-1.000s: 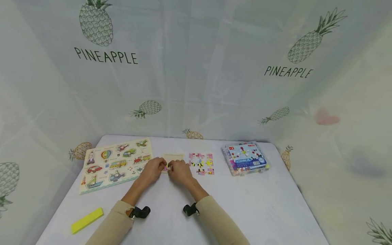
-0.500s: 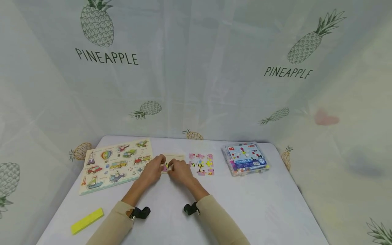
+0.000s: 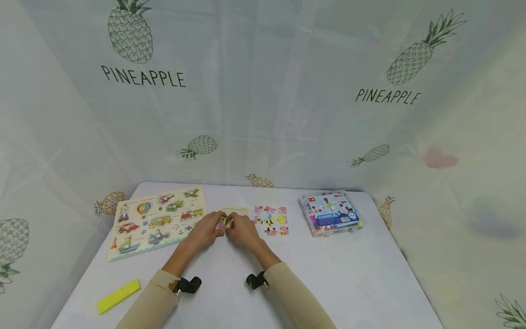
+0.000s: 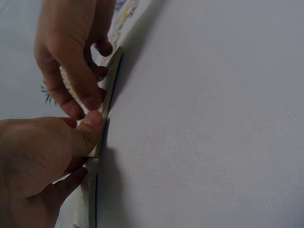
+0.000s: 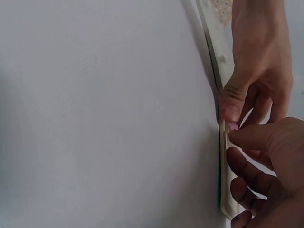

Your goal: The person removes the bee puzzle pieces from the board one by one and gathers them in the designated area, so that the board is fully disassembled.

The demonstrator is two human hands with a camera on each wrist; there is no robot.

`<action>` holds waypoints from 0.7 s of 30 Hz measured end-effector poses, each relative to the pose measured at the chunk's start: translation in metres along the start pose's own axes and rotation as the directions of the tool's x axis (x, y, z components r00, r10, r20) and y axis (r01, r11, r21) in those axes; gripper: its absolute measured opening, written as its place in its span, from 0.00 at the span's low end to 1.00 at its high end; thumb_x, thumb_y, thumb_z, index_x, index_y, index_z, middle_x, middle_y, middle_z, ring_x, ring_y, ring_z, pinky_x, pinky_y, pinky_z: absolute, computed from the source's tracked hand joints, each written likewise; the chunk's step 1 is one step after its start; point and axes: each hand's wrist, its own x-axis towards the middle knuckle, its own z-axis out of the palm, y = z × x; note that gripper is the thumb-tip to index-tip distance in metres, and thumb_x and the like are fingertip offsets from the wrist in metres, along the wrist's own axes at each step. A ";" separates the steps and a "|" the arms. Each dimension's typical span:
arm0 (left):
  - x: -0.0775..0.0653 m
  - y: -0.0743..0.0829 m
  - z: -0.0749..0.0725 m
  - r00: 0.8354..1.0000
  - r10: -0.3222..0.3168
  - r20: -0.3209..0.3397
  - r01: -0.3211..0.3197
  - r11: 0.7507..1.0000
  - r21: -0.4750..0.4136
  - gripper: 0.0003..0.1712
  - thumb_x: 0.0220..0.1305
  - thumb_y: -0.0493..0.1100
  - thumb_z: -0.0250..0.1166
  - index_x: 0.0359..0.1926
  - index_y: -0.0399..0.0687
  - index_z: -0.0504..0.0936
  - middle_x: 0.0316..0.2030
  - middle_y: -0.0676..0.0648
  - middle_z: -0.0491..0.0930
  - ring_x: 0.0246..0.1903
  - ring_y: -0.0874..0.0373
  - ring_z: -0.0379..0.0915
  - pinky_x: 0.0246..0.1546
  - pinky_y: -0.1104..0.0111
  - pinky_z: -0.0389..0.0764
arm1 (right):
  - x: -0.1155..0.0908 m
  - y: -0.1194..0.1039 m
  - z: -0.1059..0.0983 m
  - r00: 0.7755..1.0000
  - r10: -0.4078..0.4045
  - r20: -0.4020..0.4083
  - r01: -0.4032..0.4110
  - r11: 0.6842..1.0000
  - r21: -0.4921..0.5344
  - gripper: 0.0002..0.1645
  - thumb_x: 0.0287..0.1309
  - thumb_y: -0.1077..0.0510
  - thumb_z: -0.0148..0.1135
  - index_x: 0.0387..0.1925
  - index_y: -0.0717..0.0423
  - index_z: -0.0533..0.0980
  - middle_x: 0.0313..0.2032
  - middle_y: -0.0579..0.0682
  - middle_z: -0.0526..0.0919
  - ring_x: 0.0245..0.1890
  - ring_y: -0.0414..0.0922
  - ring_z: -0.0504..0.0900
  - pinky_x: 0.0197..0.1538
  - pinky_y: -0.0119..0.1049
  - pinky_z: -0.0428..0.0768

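My left hand [image 3: 206,230] and right hand [image 3: 242,231] meet over a small wooden puzzle tray [image 3: 238,210]. Pink and yellow puzzle pieces [image 3: 223,224] show in the tray between them. In the right wrist view, a bit of pink piece [image 5: 233,126] shows between the left thumb and the right fingertips. The left hand [image 4: 45,152] pinches at a piece over the tray's near edge, its thumb on top. Curled fingers of the right hand [image 4: 71,52] pinch at the same spot. Fingers cover most of the pieces being handled.
Loose puzzle pieces [image 3: 270,220] lie in rows right of the tray. A large vehicle picture board [image 3: 139,237] lies on the left, close to the left hand. A clear box with a blue label [image 3: 330,212] stands at the right. A yellow block [image 3: 119,296] lies front left.
The left hand has shifted slightly; its thumb and fingers now spread wider at the tray's left side. The right hand stays nearly in place, fingers still curled over the tray.
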 end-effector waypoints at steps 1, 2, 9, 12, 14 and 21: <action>0.000 0.000 0.000 1.000 0.006 -0.006 -0.006 1.000 0.006 0.29 0.57 0.38 0.75 0.58 0.45 0.75 0.53 0.38 0.80 0.53 0.41 0.77 0.53 0.49 0.77 | 0.000 0.000 -0.001 1.000 -0.001 -0.001 0.001 1.000 0.022 0.16 0.60 0.54 0.70 0.50 0.49 0.80 0.31 0.42 0.84 0.34 0.42 0.80 0.38 0.39 0.77; 0.001 -0.001 0.000 1.000 0.010 -0.007 -0.009 1.000 0.013 0.28 0.58 0.38 0.74 0.58 0.45 0.75 0.53 0.38 0.80 0.53 0.41 0.77 0.53 0.49 0.77 | 0.000 0.000 -0.002 1.000 -0.003 -0.001 0.003 0.999 0.034 0.16 0.60 0.55 0.70 0.50 0.49 0.80 0.31 0.42 0.85 0.33 0.42 0.80 0.36 0.37 0.77; 0.003 -0.001 -0.002 1.000 0.017 -0.008 -0.017 0.999 0.032 0.28 0.61 0.34 0.72 0.61 0.42 0.74 0.53 0.37 0.80 0.53 0.41 0.77 0.52 0.50 0.78 | 0.003 0.001 -0.002 1.000 0.009 -0.027 -0.005 0.990 0.140 0.10 0.63 0.54 0.68 0.44 0.51 0.82 0.30 0.43 0.86 0.28 0.37 0.80 0.31 0.32 0.76; 0.003 0.000 -0.002 1.000 0.024 -0.007 -0.023 0.999 0.041 0.28 0.61 0.34 0.72 0.62 0.42 0.74 0.53 0.38 0.80 0.53 0.41 0.77 0.51 0.50 0.78 | 0.005 0.003 0.000 0.999 0.035 -0.039 -0.028 0.984 0.175 0.06 0.63 0.54 0.67 0.41 0.50 0.81 0.29 0.41 0.84 0.27 0.34 0.78 0.30 0.30 0.75; 0.003 0.000 -0.002 1.000 0.026 -0.003 -0.025 0.999 0.045 0.28 0.61 0.34 0.72 0.62 0.41 0.74 0.53 0.38 0.80 0.53 0.42 0.77 0.52 0.50 0.78 | 0.005 0.003 0.000 0.998 0.044 -0.039 -0.035 0.978 0.204 0.04 0.64 0.55 0.66 0.38 0.49 0.81 0.28 0.40 0.83 0.26 0.34 0.77 0.30 0.29 0.75; 0.003 0.001 -0.003 0.999 -0.012 0.032 0.011 1.000 0.010 0.32 0.59 0.34 0.73 0.63 0.42 0.73 0.55 0.38 0.79 0.55 0.41 0.76 0.54 0.50 0.77 | 0.002 0.005 -0.003 0.997 0.063 -0.048 -0.047 0.956 0.290 0.03 0.62 0.58 0.66 0.33 0.52 0.81 0.28 0.42 0.84 0.26 0.35 0.77 0.30 0.29 0.74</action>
